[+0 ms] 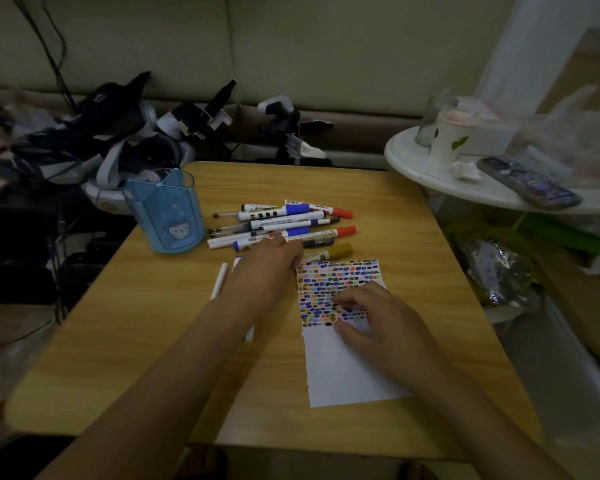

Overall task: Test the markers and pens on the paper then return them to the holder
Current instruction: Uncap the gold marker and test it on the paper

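A white paper [350,368] with many coloured test marks on its upper half lies on the wooden table [153,341]. My right hand [378,320] rests on the paper with curled fingers pressing it. My left hand [274,258] reaches to the near edge of a pile of markers and pens [284,220]; whether its fingers hold a marker is hidden. A gold-capped marker [336,251] lies just above the paper. A white pen [219,280] lies left of my left forearm. The blue pen holder [167,216] stands upright at the table's left, apparently without pens.
A round white side table [430,174] at the right carries a paper cup [452,136], a glass jar and a phone [530,187]. Dark bags, straps and cables [118,133] are heaped behind and left of the table.
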A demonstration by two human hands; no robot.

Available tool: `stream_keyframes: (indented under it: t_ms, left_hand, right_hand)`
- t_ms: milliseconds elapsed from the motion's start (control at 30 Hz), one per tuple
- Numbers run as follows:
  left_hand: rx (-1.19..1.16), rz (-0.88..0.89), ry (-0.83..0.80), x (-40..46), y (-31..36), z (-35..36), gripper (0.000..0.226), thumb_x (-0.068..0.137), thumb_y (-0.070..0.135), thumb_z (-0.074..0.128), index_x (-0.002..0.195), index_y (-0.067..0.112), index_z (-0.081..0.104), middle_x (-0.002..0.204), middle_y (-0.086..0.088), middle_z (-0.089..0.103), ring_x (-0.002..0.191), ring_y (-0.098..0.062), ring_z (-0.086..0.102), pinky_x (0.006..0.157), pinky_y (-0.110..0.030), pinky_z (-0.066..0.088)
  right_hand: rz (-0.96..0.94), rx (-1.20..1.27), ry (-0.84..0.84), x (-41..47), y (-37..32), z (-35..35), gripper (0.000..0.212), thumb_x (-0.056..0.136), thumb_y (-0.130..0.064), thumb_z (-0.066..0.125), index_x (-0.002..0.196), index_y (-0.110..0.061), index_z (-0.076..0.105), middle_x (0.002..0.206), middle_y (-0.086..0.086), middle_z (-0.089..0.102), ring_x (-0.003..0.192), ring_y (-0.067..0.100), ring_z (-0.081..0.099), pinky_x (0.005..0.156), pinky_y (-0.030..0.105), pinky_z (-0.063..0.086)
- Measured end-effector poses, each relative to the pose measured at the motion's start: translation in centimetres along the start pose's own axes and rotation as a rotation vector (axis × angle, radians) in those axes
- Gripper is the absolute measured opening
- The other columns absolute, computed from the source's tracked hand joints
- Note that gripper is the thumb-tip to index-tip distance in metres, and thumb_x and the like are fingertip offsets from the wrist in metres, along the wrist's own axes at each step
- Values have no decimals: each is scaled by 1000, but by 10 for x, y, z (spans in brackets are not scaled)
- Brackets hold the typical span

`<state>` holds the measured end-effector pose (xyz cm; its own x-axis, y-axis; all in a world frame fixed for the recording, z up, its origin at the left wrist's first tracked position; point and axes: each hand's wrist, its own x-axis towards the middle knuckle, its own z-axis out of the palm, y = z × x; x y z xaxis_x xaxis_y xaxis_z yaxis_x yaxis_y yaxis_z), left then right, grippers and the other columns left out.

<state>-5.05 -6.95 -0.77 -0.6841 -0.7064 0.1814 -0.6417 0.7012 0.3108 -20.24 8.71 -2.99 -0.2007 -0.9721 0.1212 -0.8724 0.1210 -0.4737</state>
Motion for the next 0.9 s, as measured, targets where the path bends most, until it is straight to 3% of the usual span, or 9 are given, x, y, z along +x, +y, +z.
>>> stream_keyframes:
  t_ms: [200,300,400,533,633,733,800,900]
  left_hand:
    - [-41,0,122,-1,1,-9,15,92,7,58,95,21,54,98,-1,58,93,-20,52,75,-39,51]
    - [-87,10,189,-7,7,-20,19,90,9,63,97,24,53,99,2,56,89,-17,51,74,-36,51]
    - [-110,59,202,-18,20,-25,22,88,13,65,97,26,51,99,5,55,89,-15,49,73,-35,50]
    - [-108,218,220,-30,41,-22,21,85,11,65,96,24,53,97,3,54,89,-18,48,70,-36,47]
    - [-105,321,232,-34,52,-16,23,83,11,66,98,23,53,95,1,54,87,-18,50,67,-31,42]
    - [-117,383,218,-37,58,-11,36,80,16,72,104,28,48,97,2,53,88,-14,47,69,-28,40]
    - [-120,411,198,-38,59,-11,42,78,23,72,112,30,47,104,4,54,93,-11,47,74,-25,37]
    - [-148,420,228,-38,54,-17,39,82,37,68,115,27,51,109,6,53,97,-9,49,77,-23,38]
  right_hand:
    - [-5,19,13,0,0,1,37,91,-43,67,127,-41,58,116,-26,53,100,-7,51,76,5,40]
    - [-12,68,48,0,-2,-1,33,89,-36,70,117,-43,55,105,-23,58,91,-6,56,71,14,47]
    - [11,153,94,3,-8,-7,48,89,-29,71,126,-48,46,94,-19,61,75,-2,58,55,17,44]
    - [-22,238,134,4,-14,-11,71,91,-25,69,144,-53,31,99,-22,63,70,6,63,58,24,52]
    - [-47,239,167,3,-16,-9,58,93,-25,66,136,-54,40,103,-23,64,80,2,63,64,20,51]
    - [-55,295,193,1,-14,-8,51,90,-22,68,120,-54,42,88,-23,62,78,4,61,60,16,46]
    - [-57,317,195,0,-13,-9,46,89,-20,68,118,-47,44,86,-19,62,76,6,62,58,16,45]
    - [-37,408,178,0,-14,-13,21,96,-25,60,112,-37,52,87,-15,67,73,6,64,54,22,46]
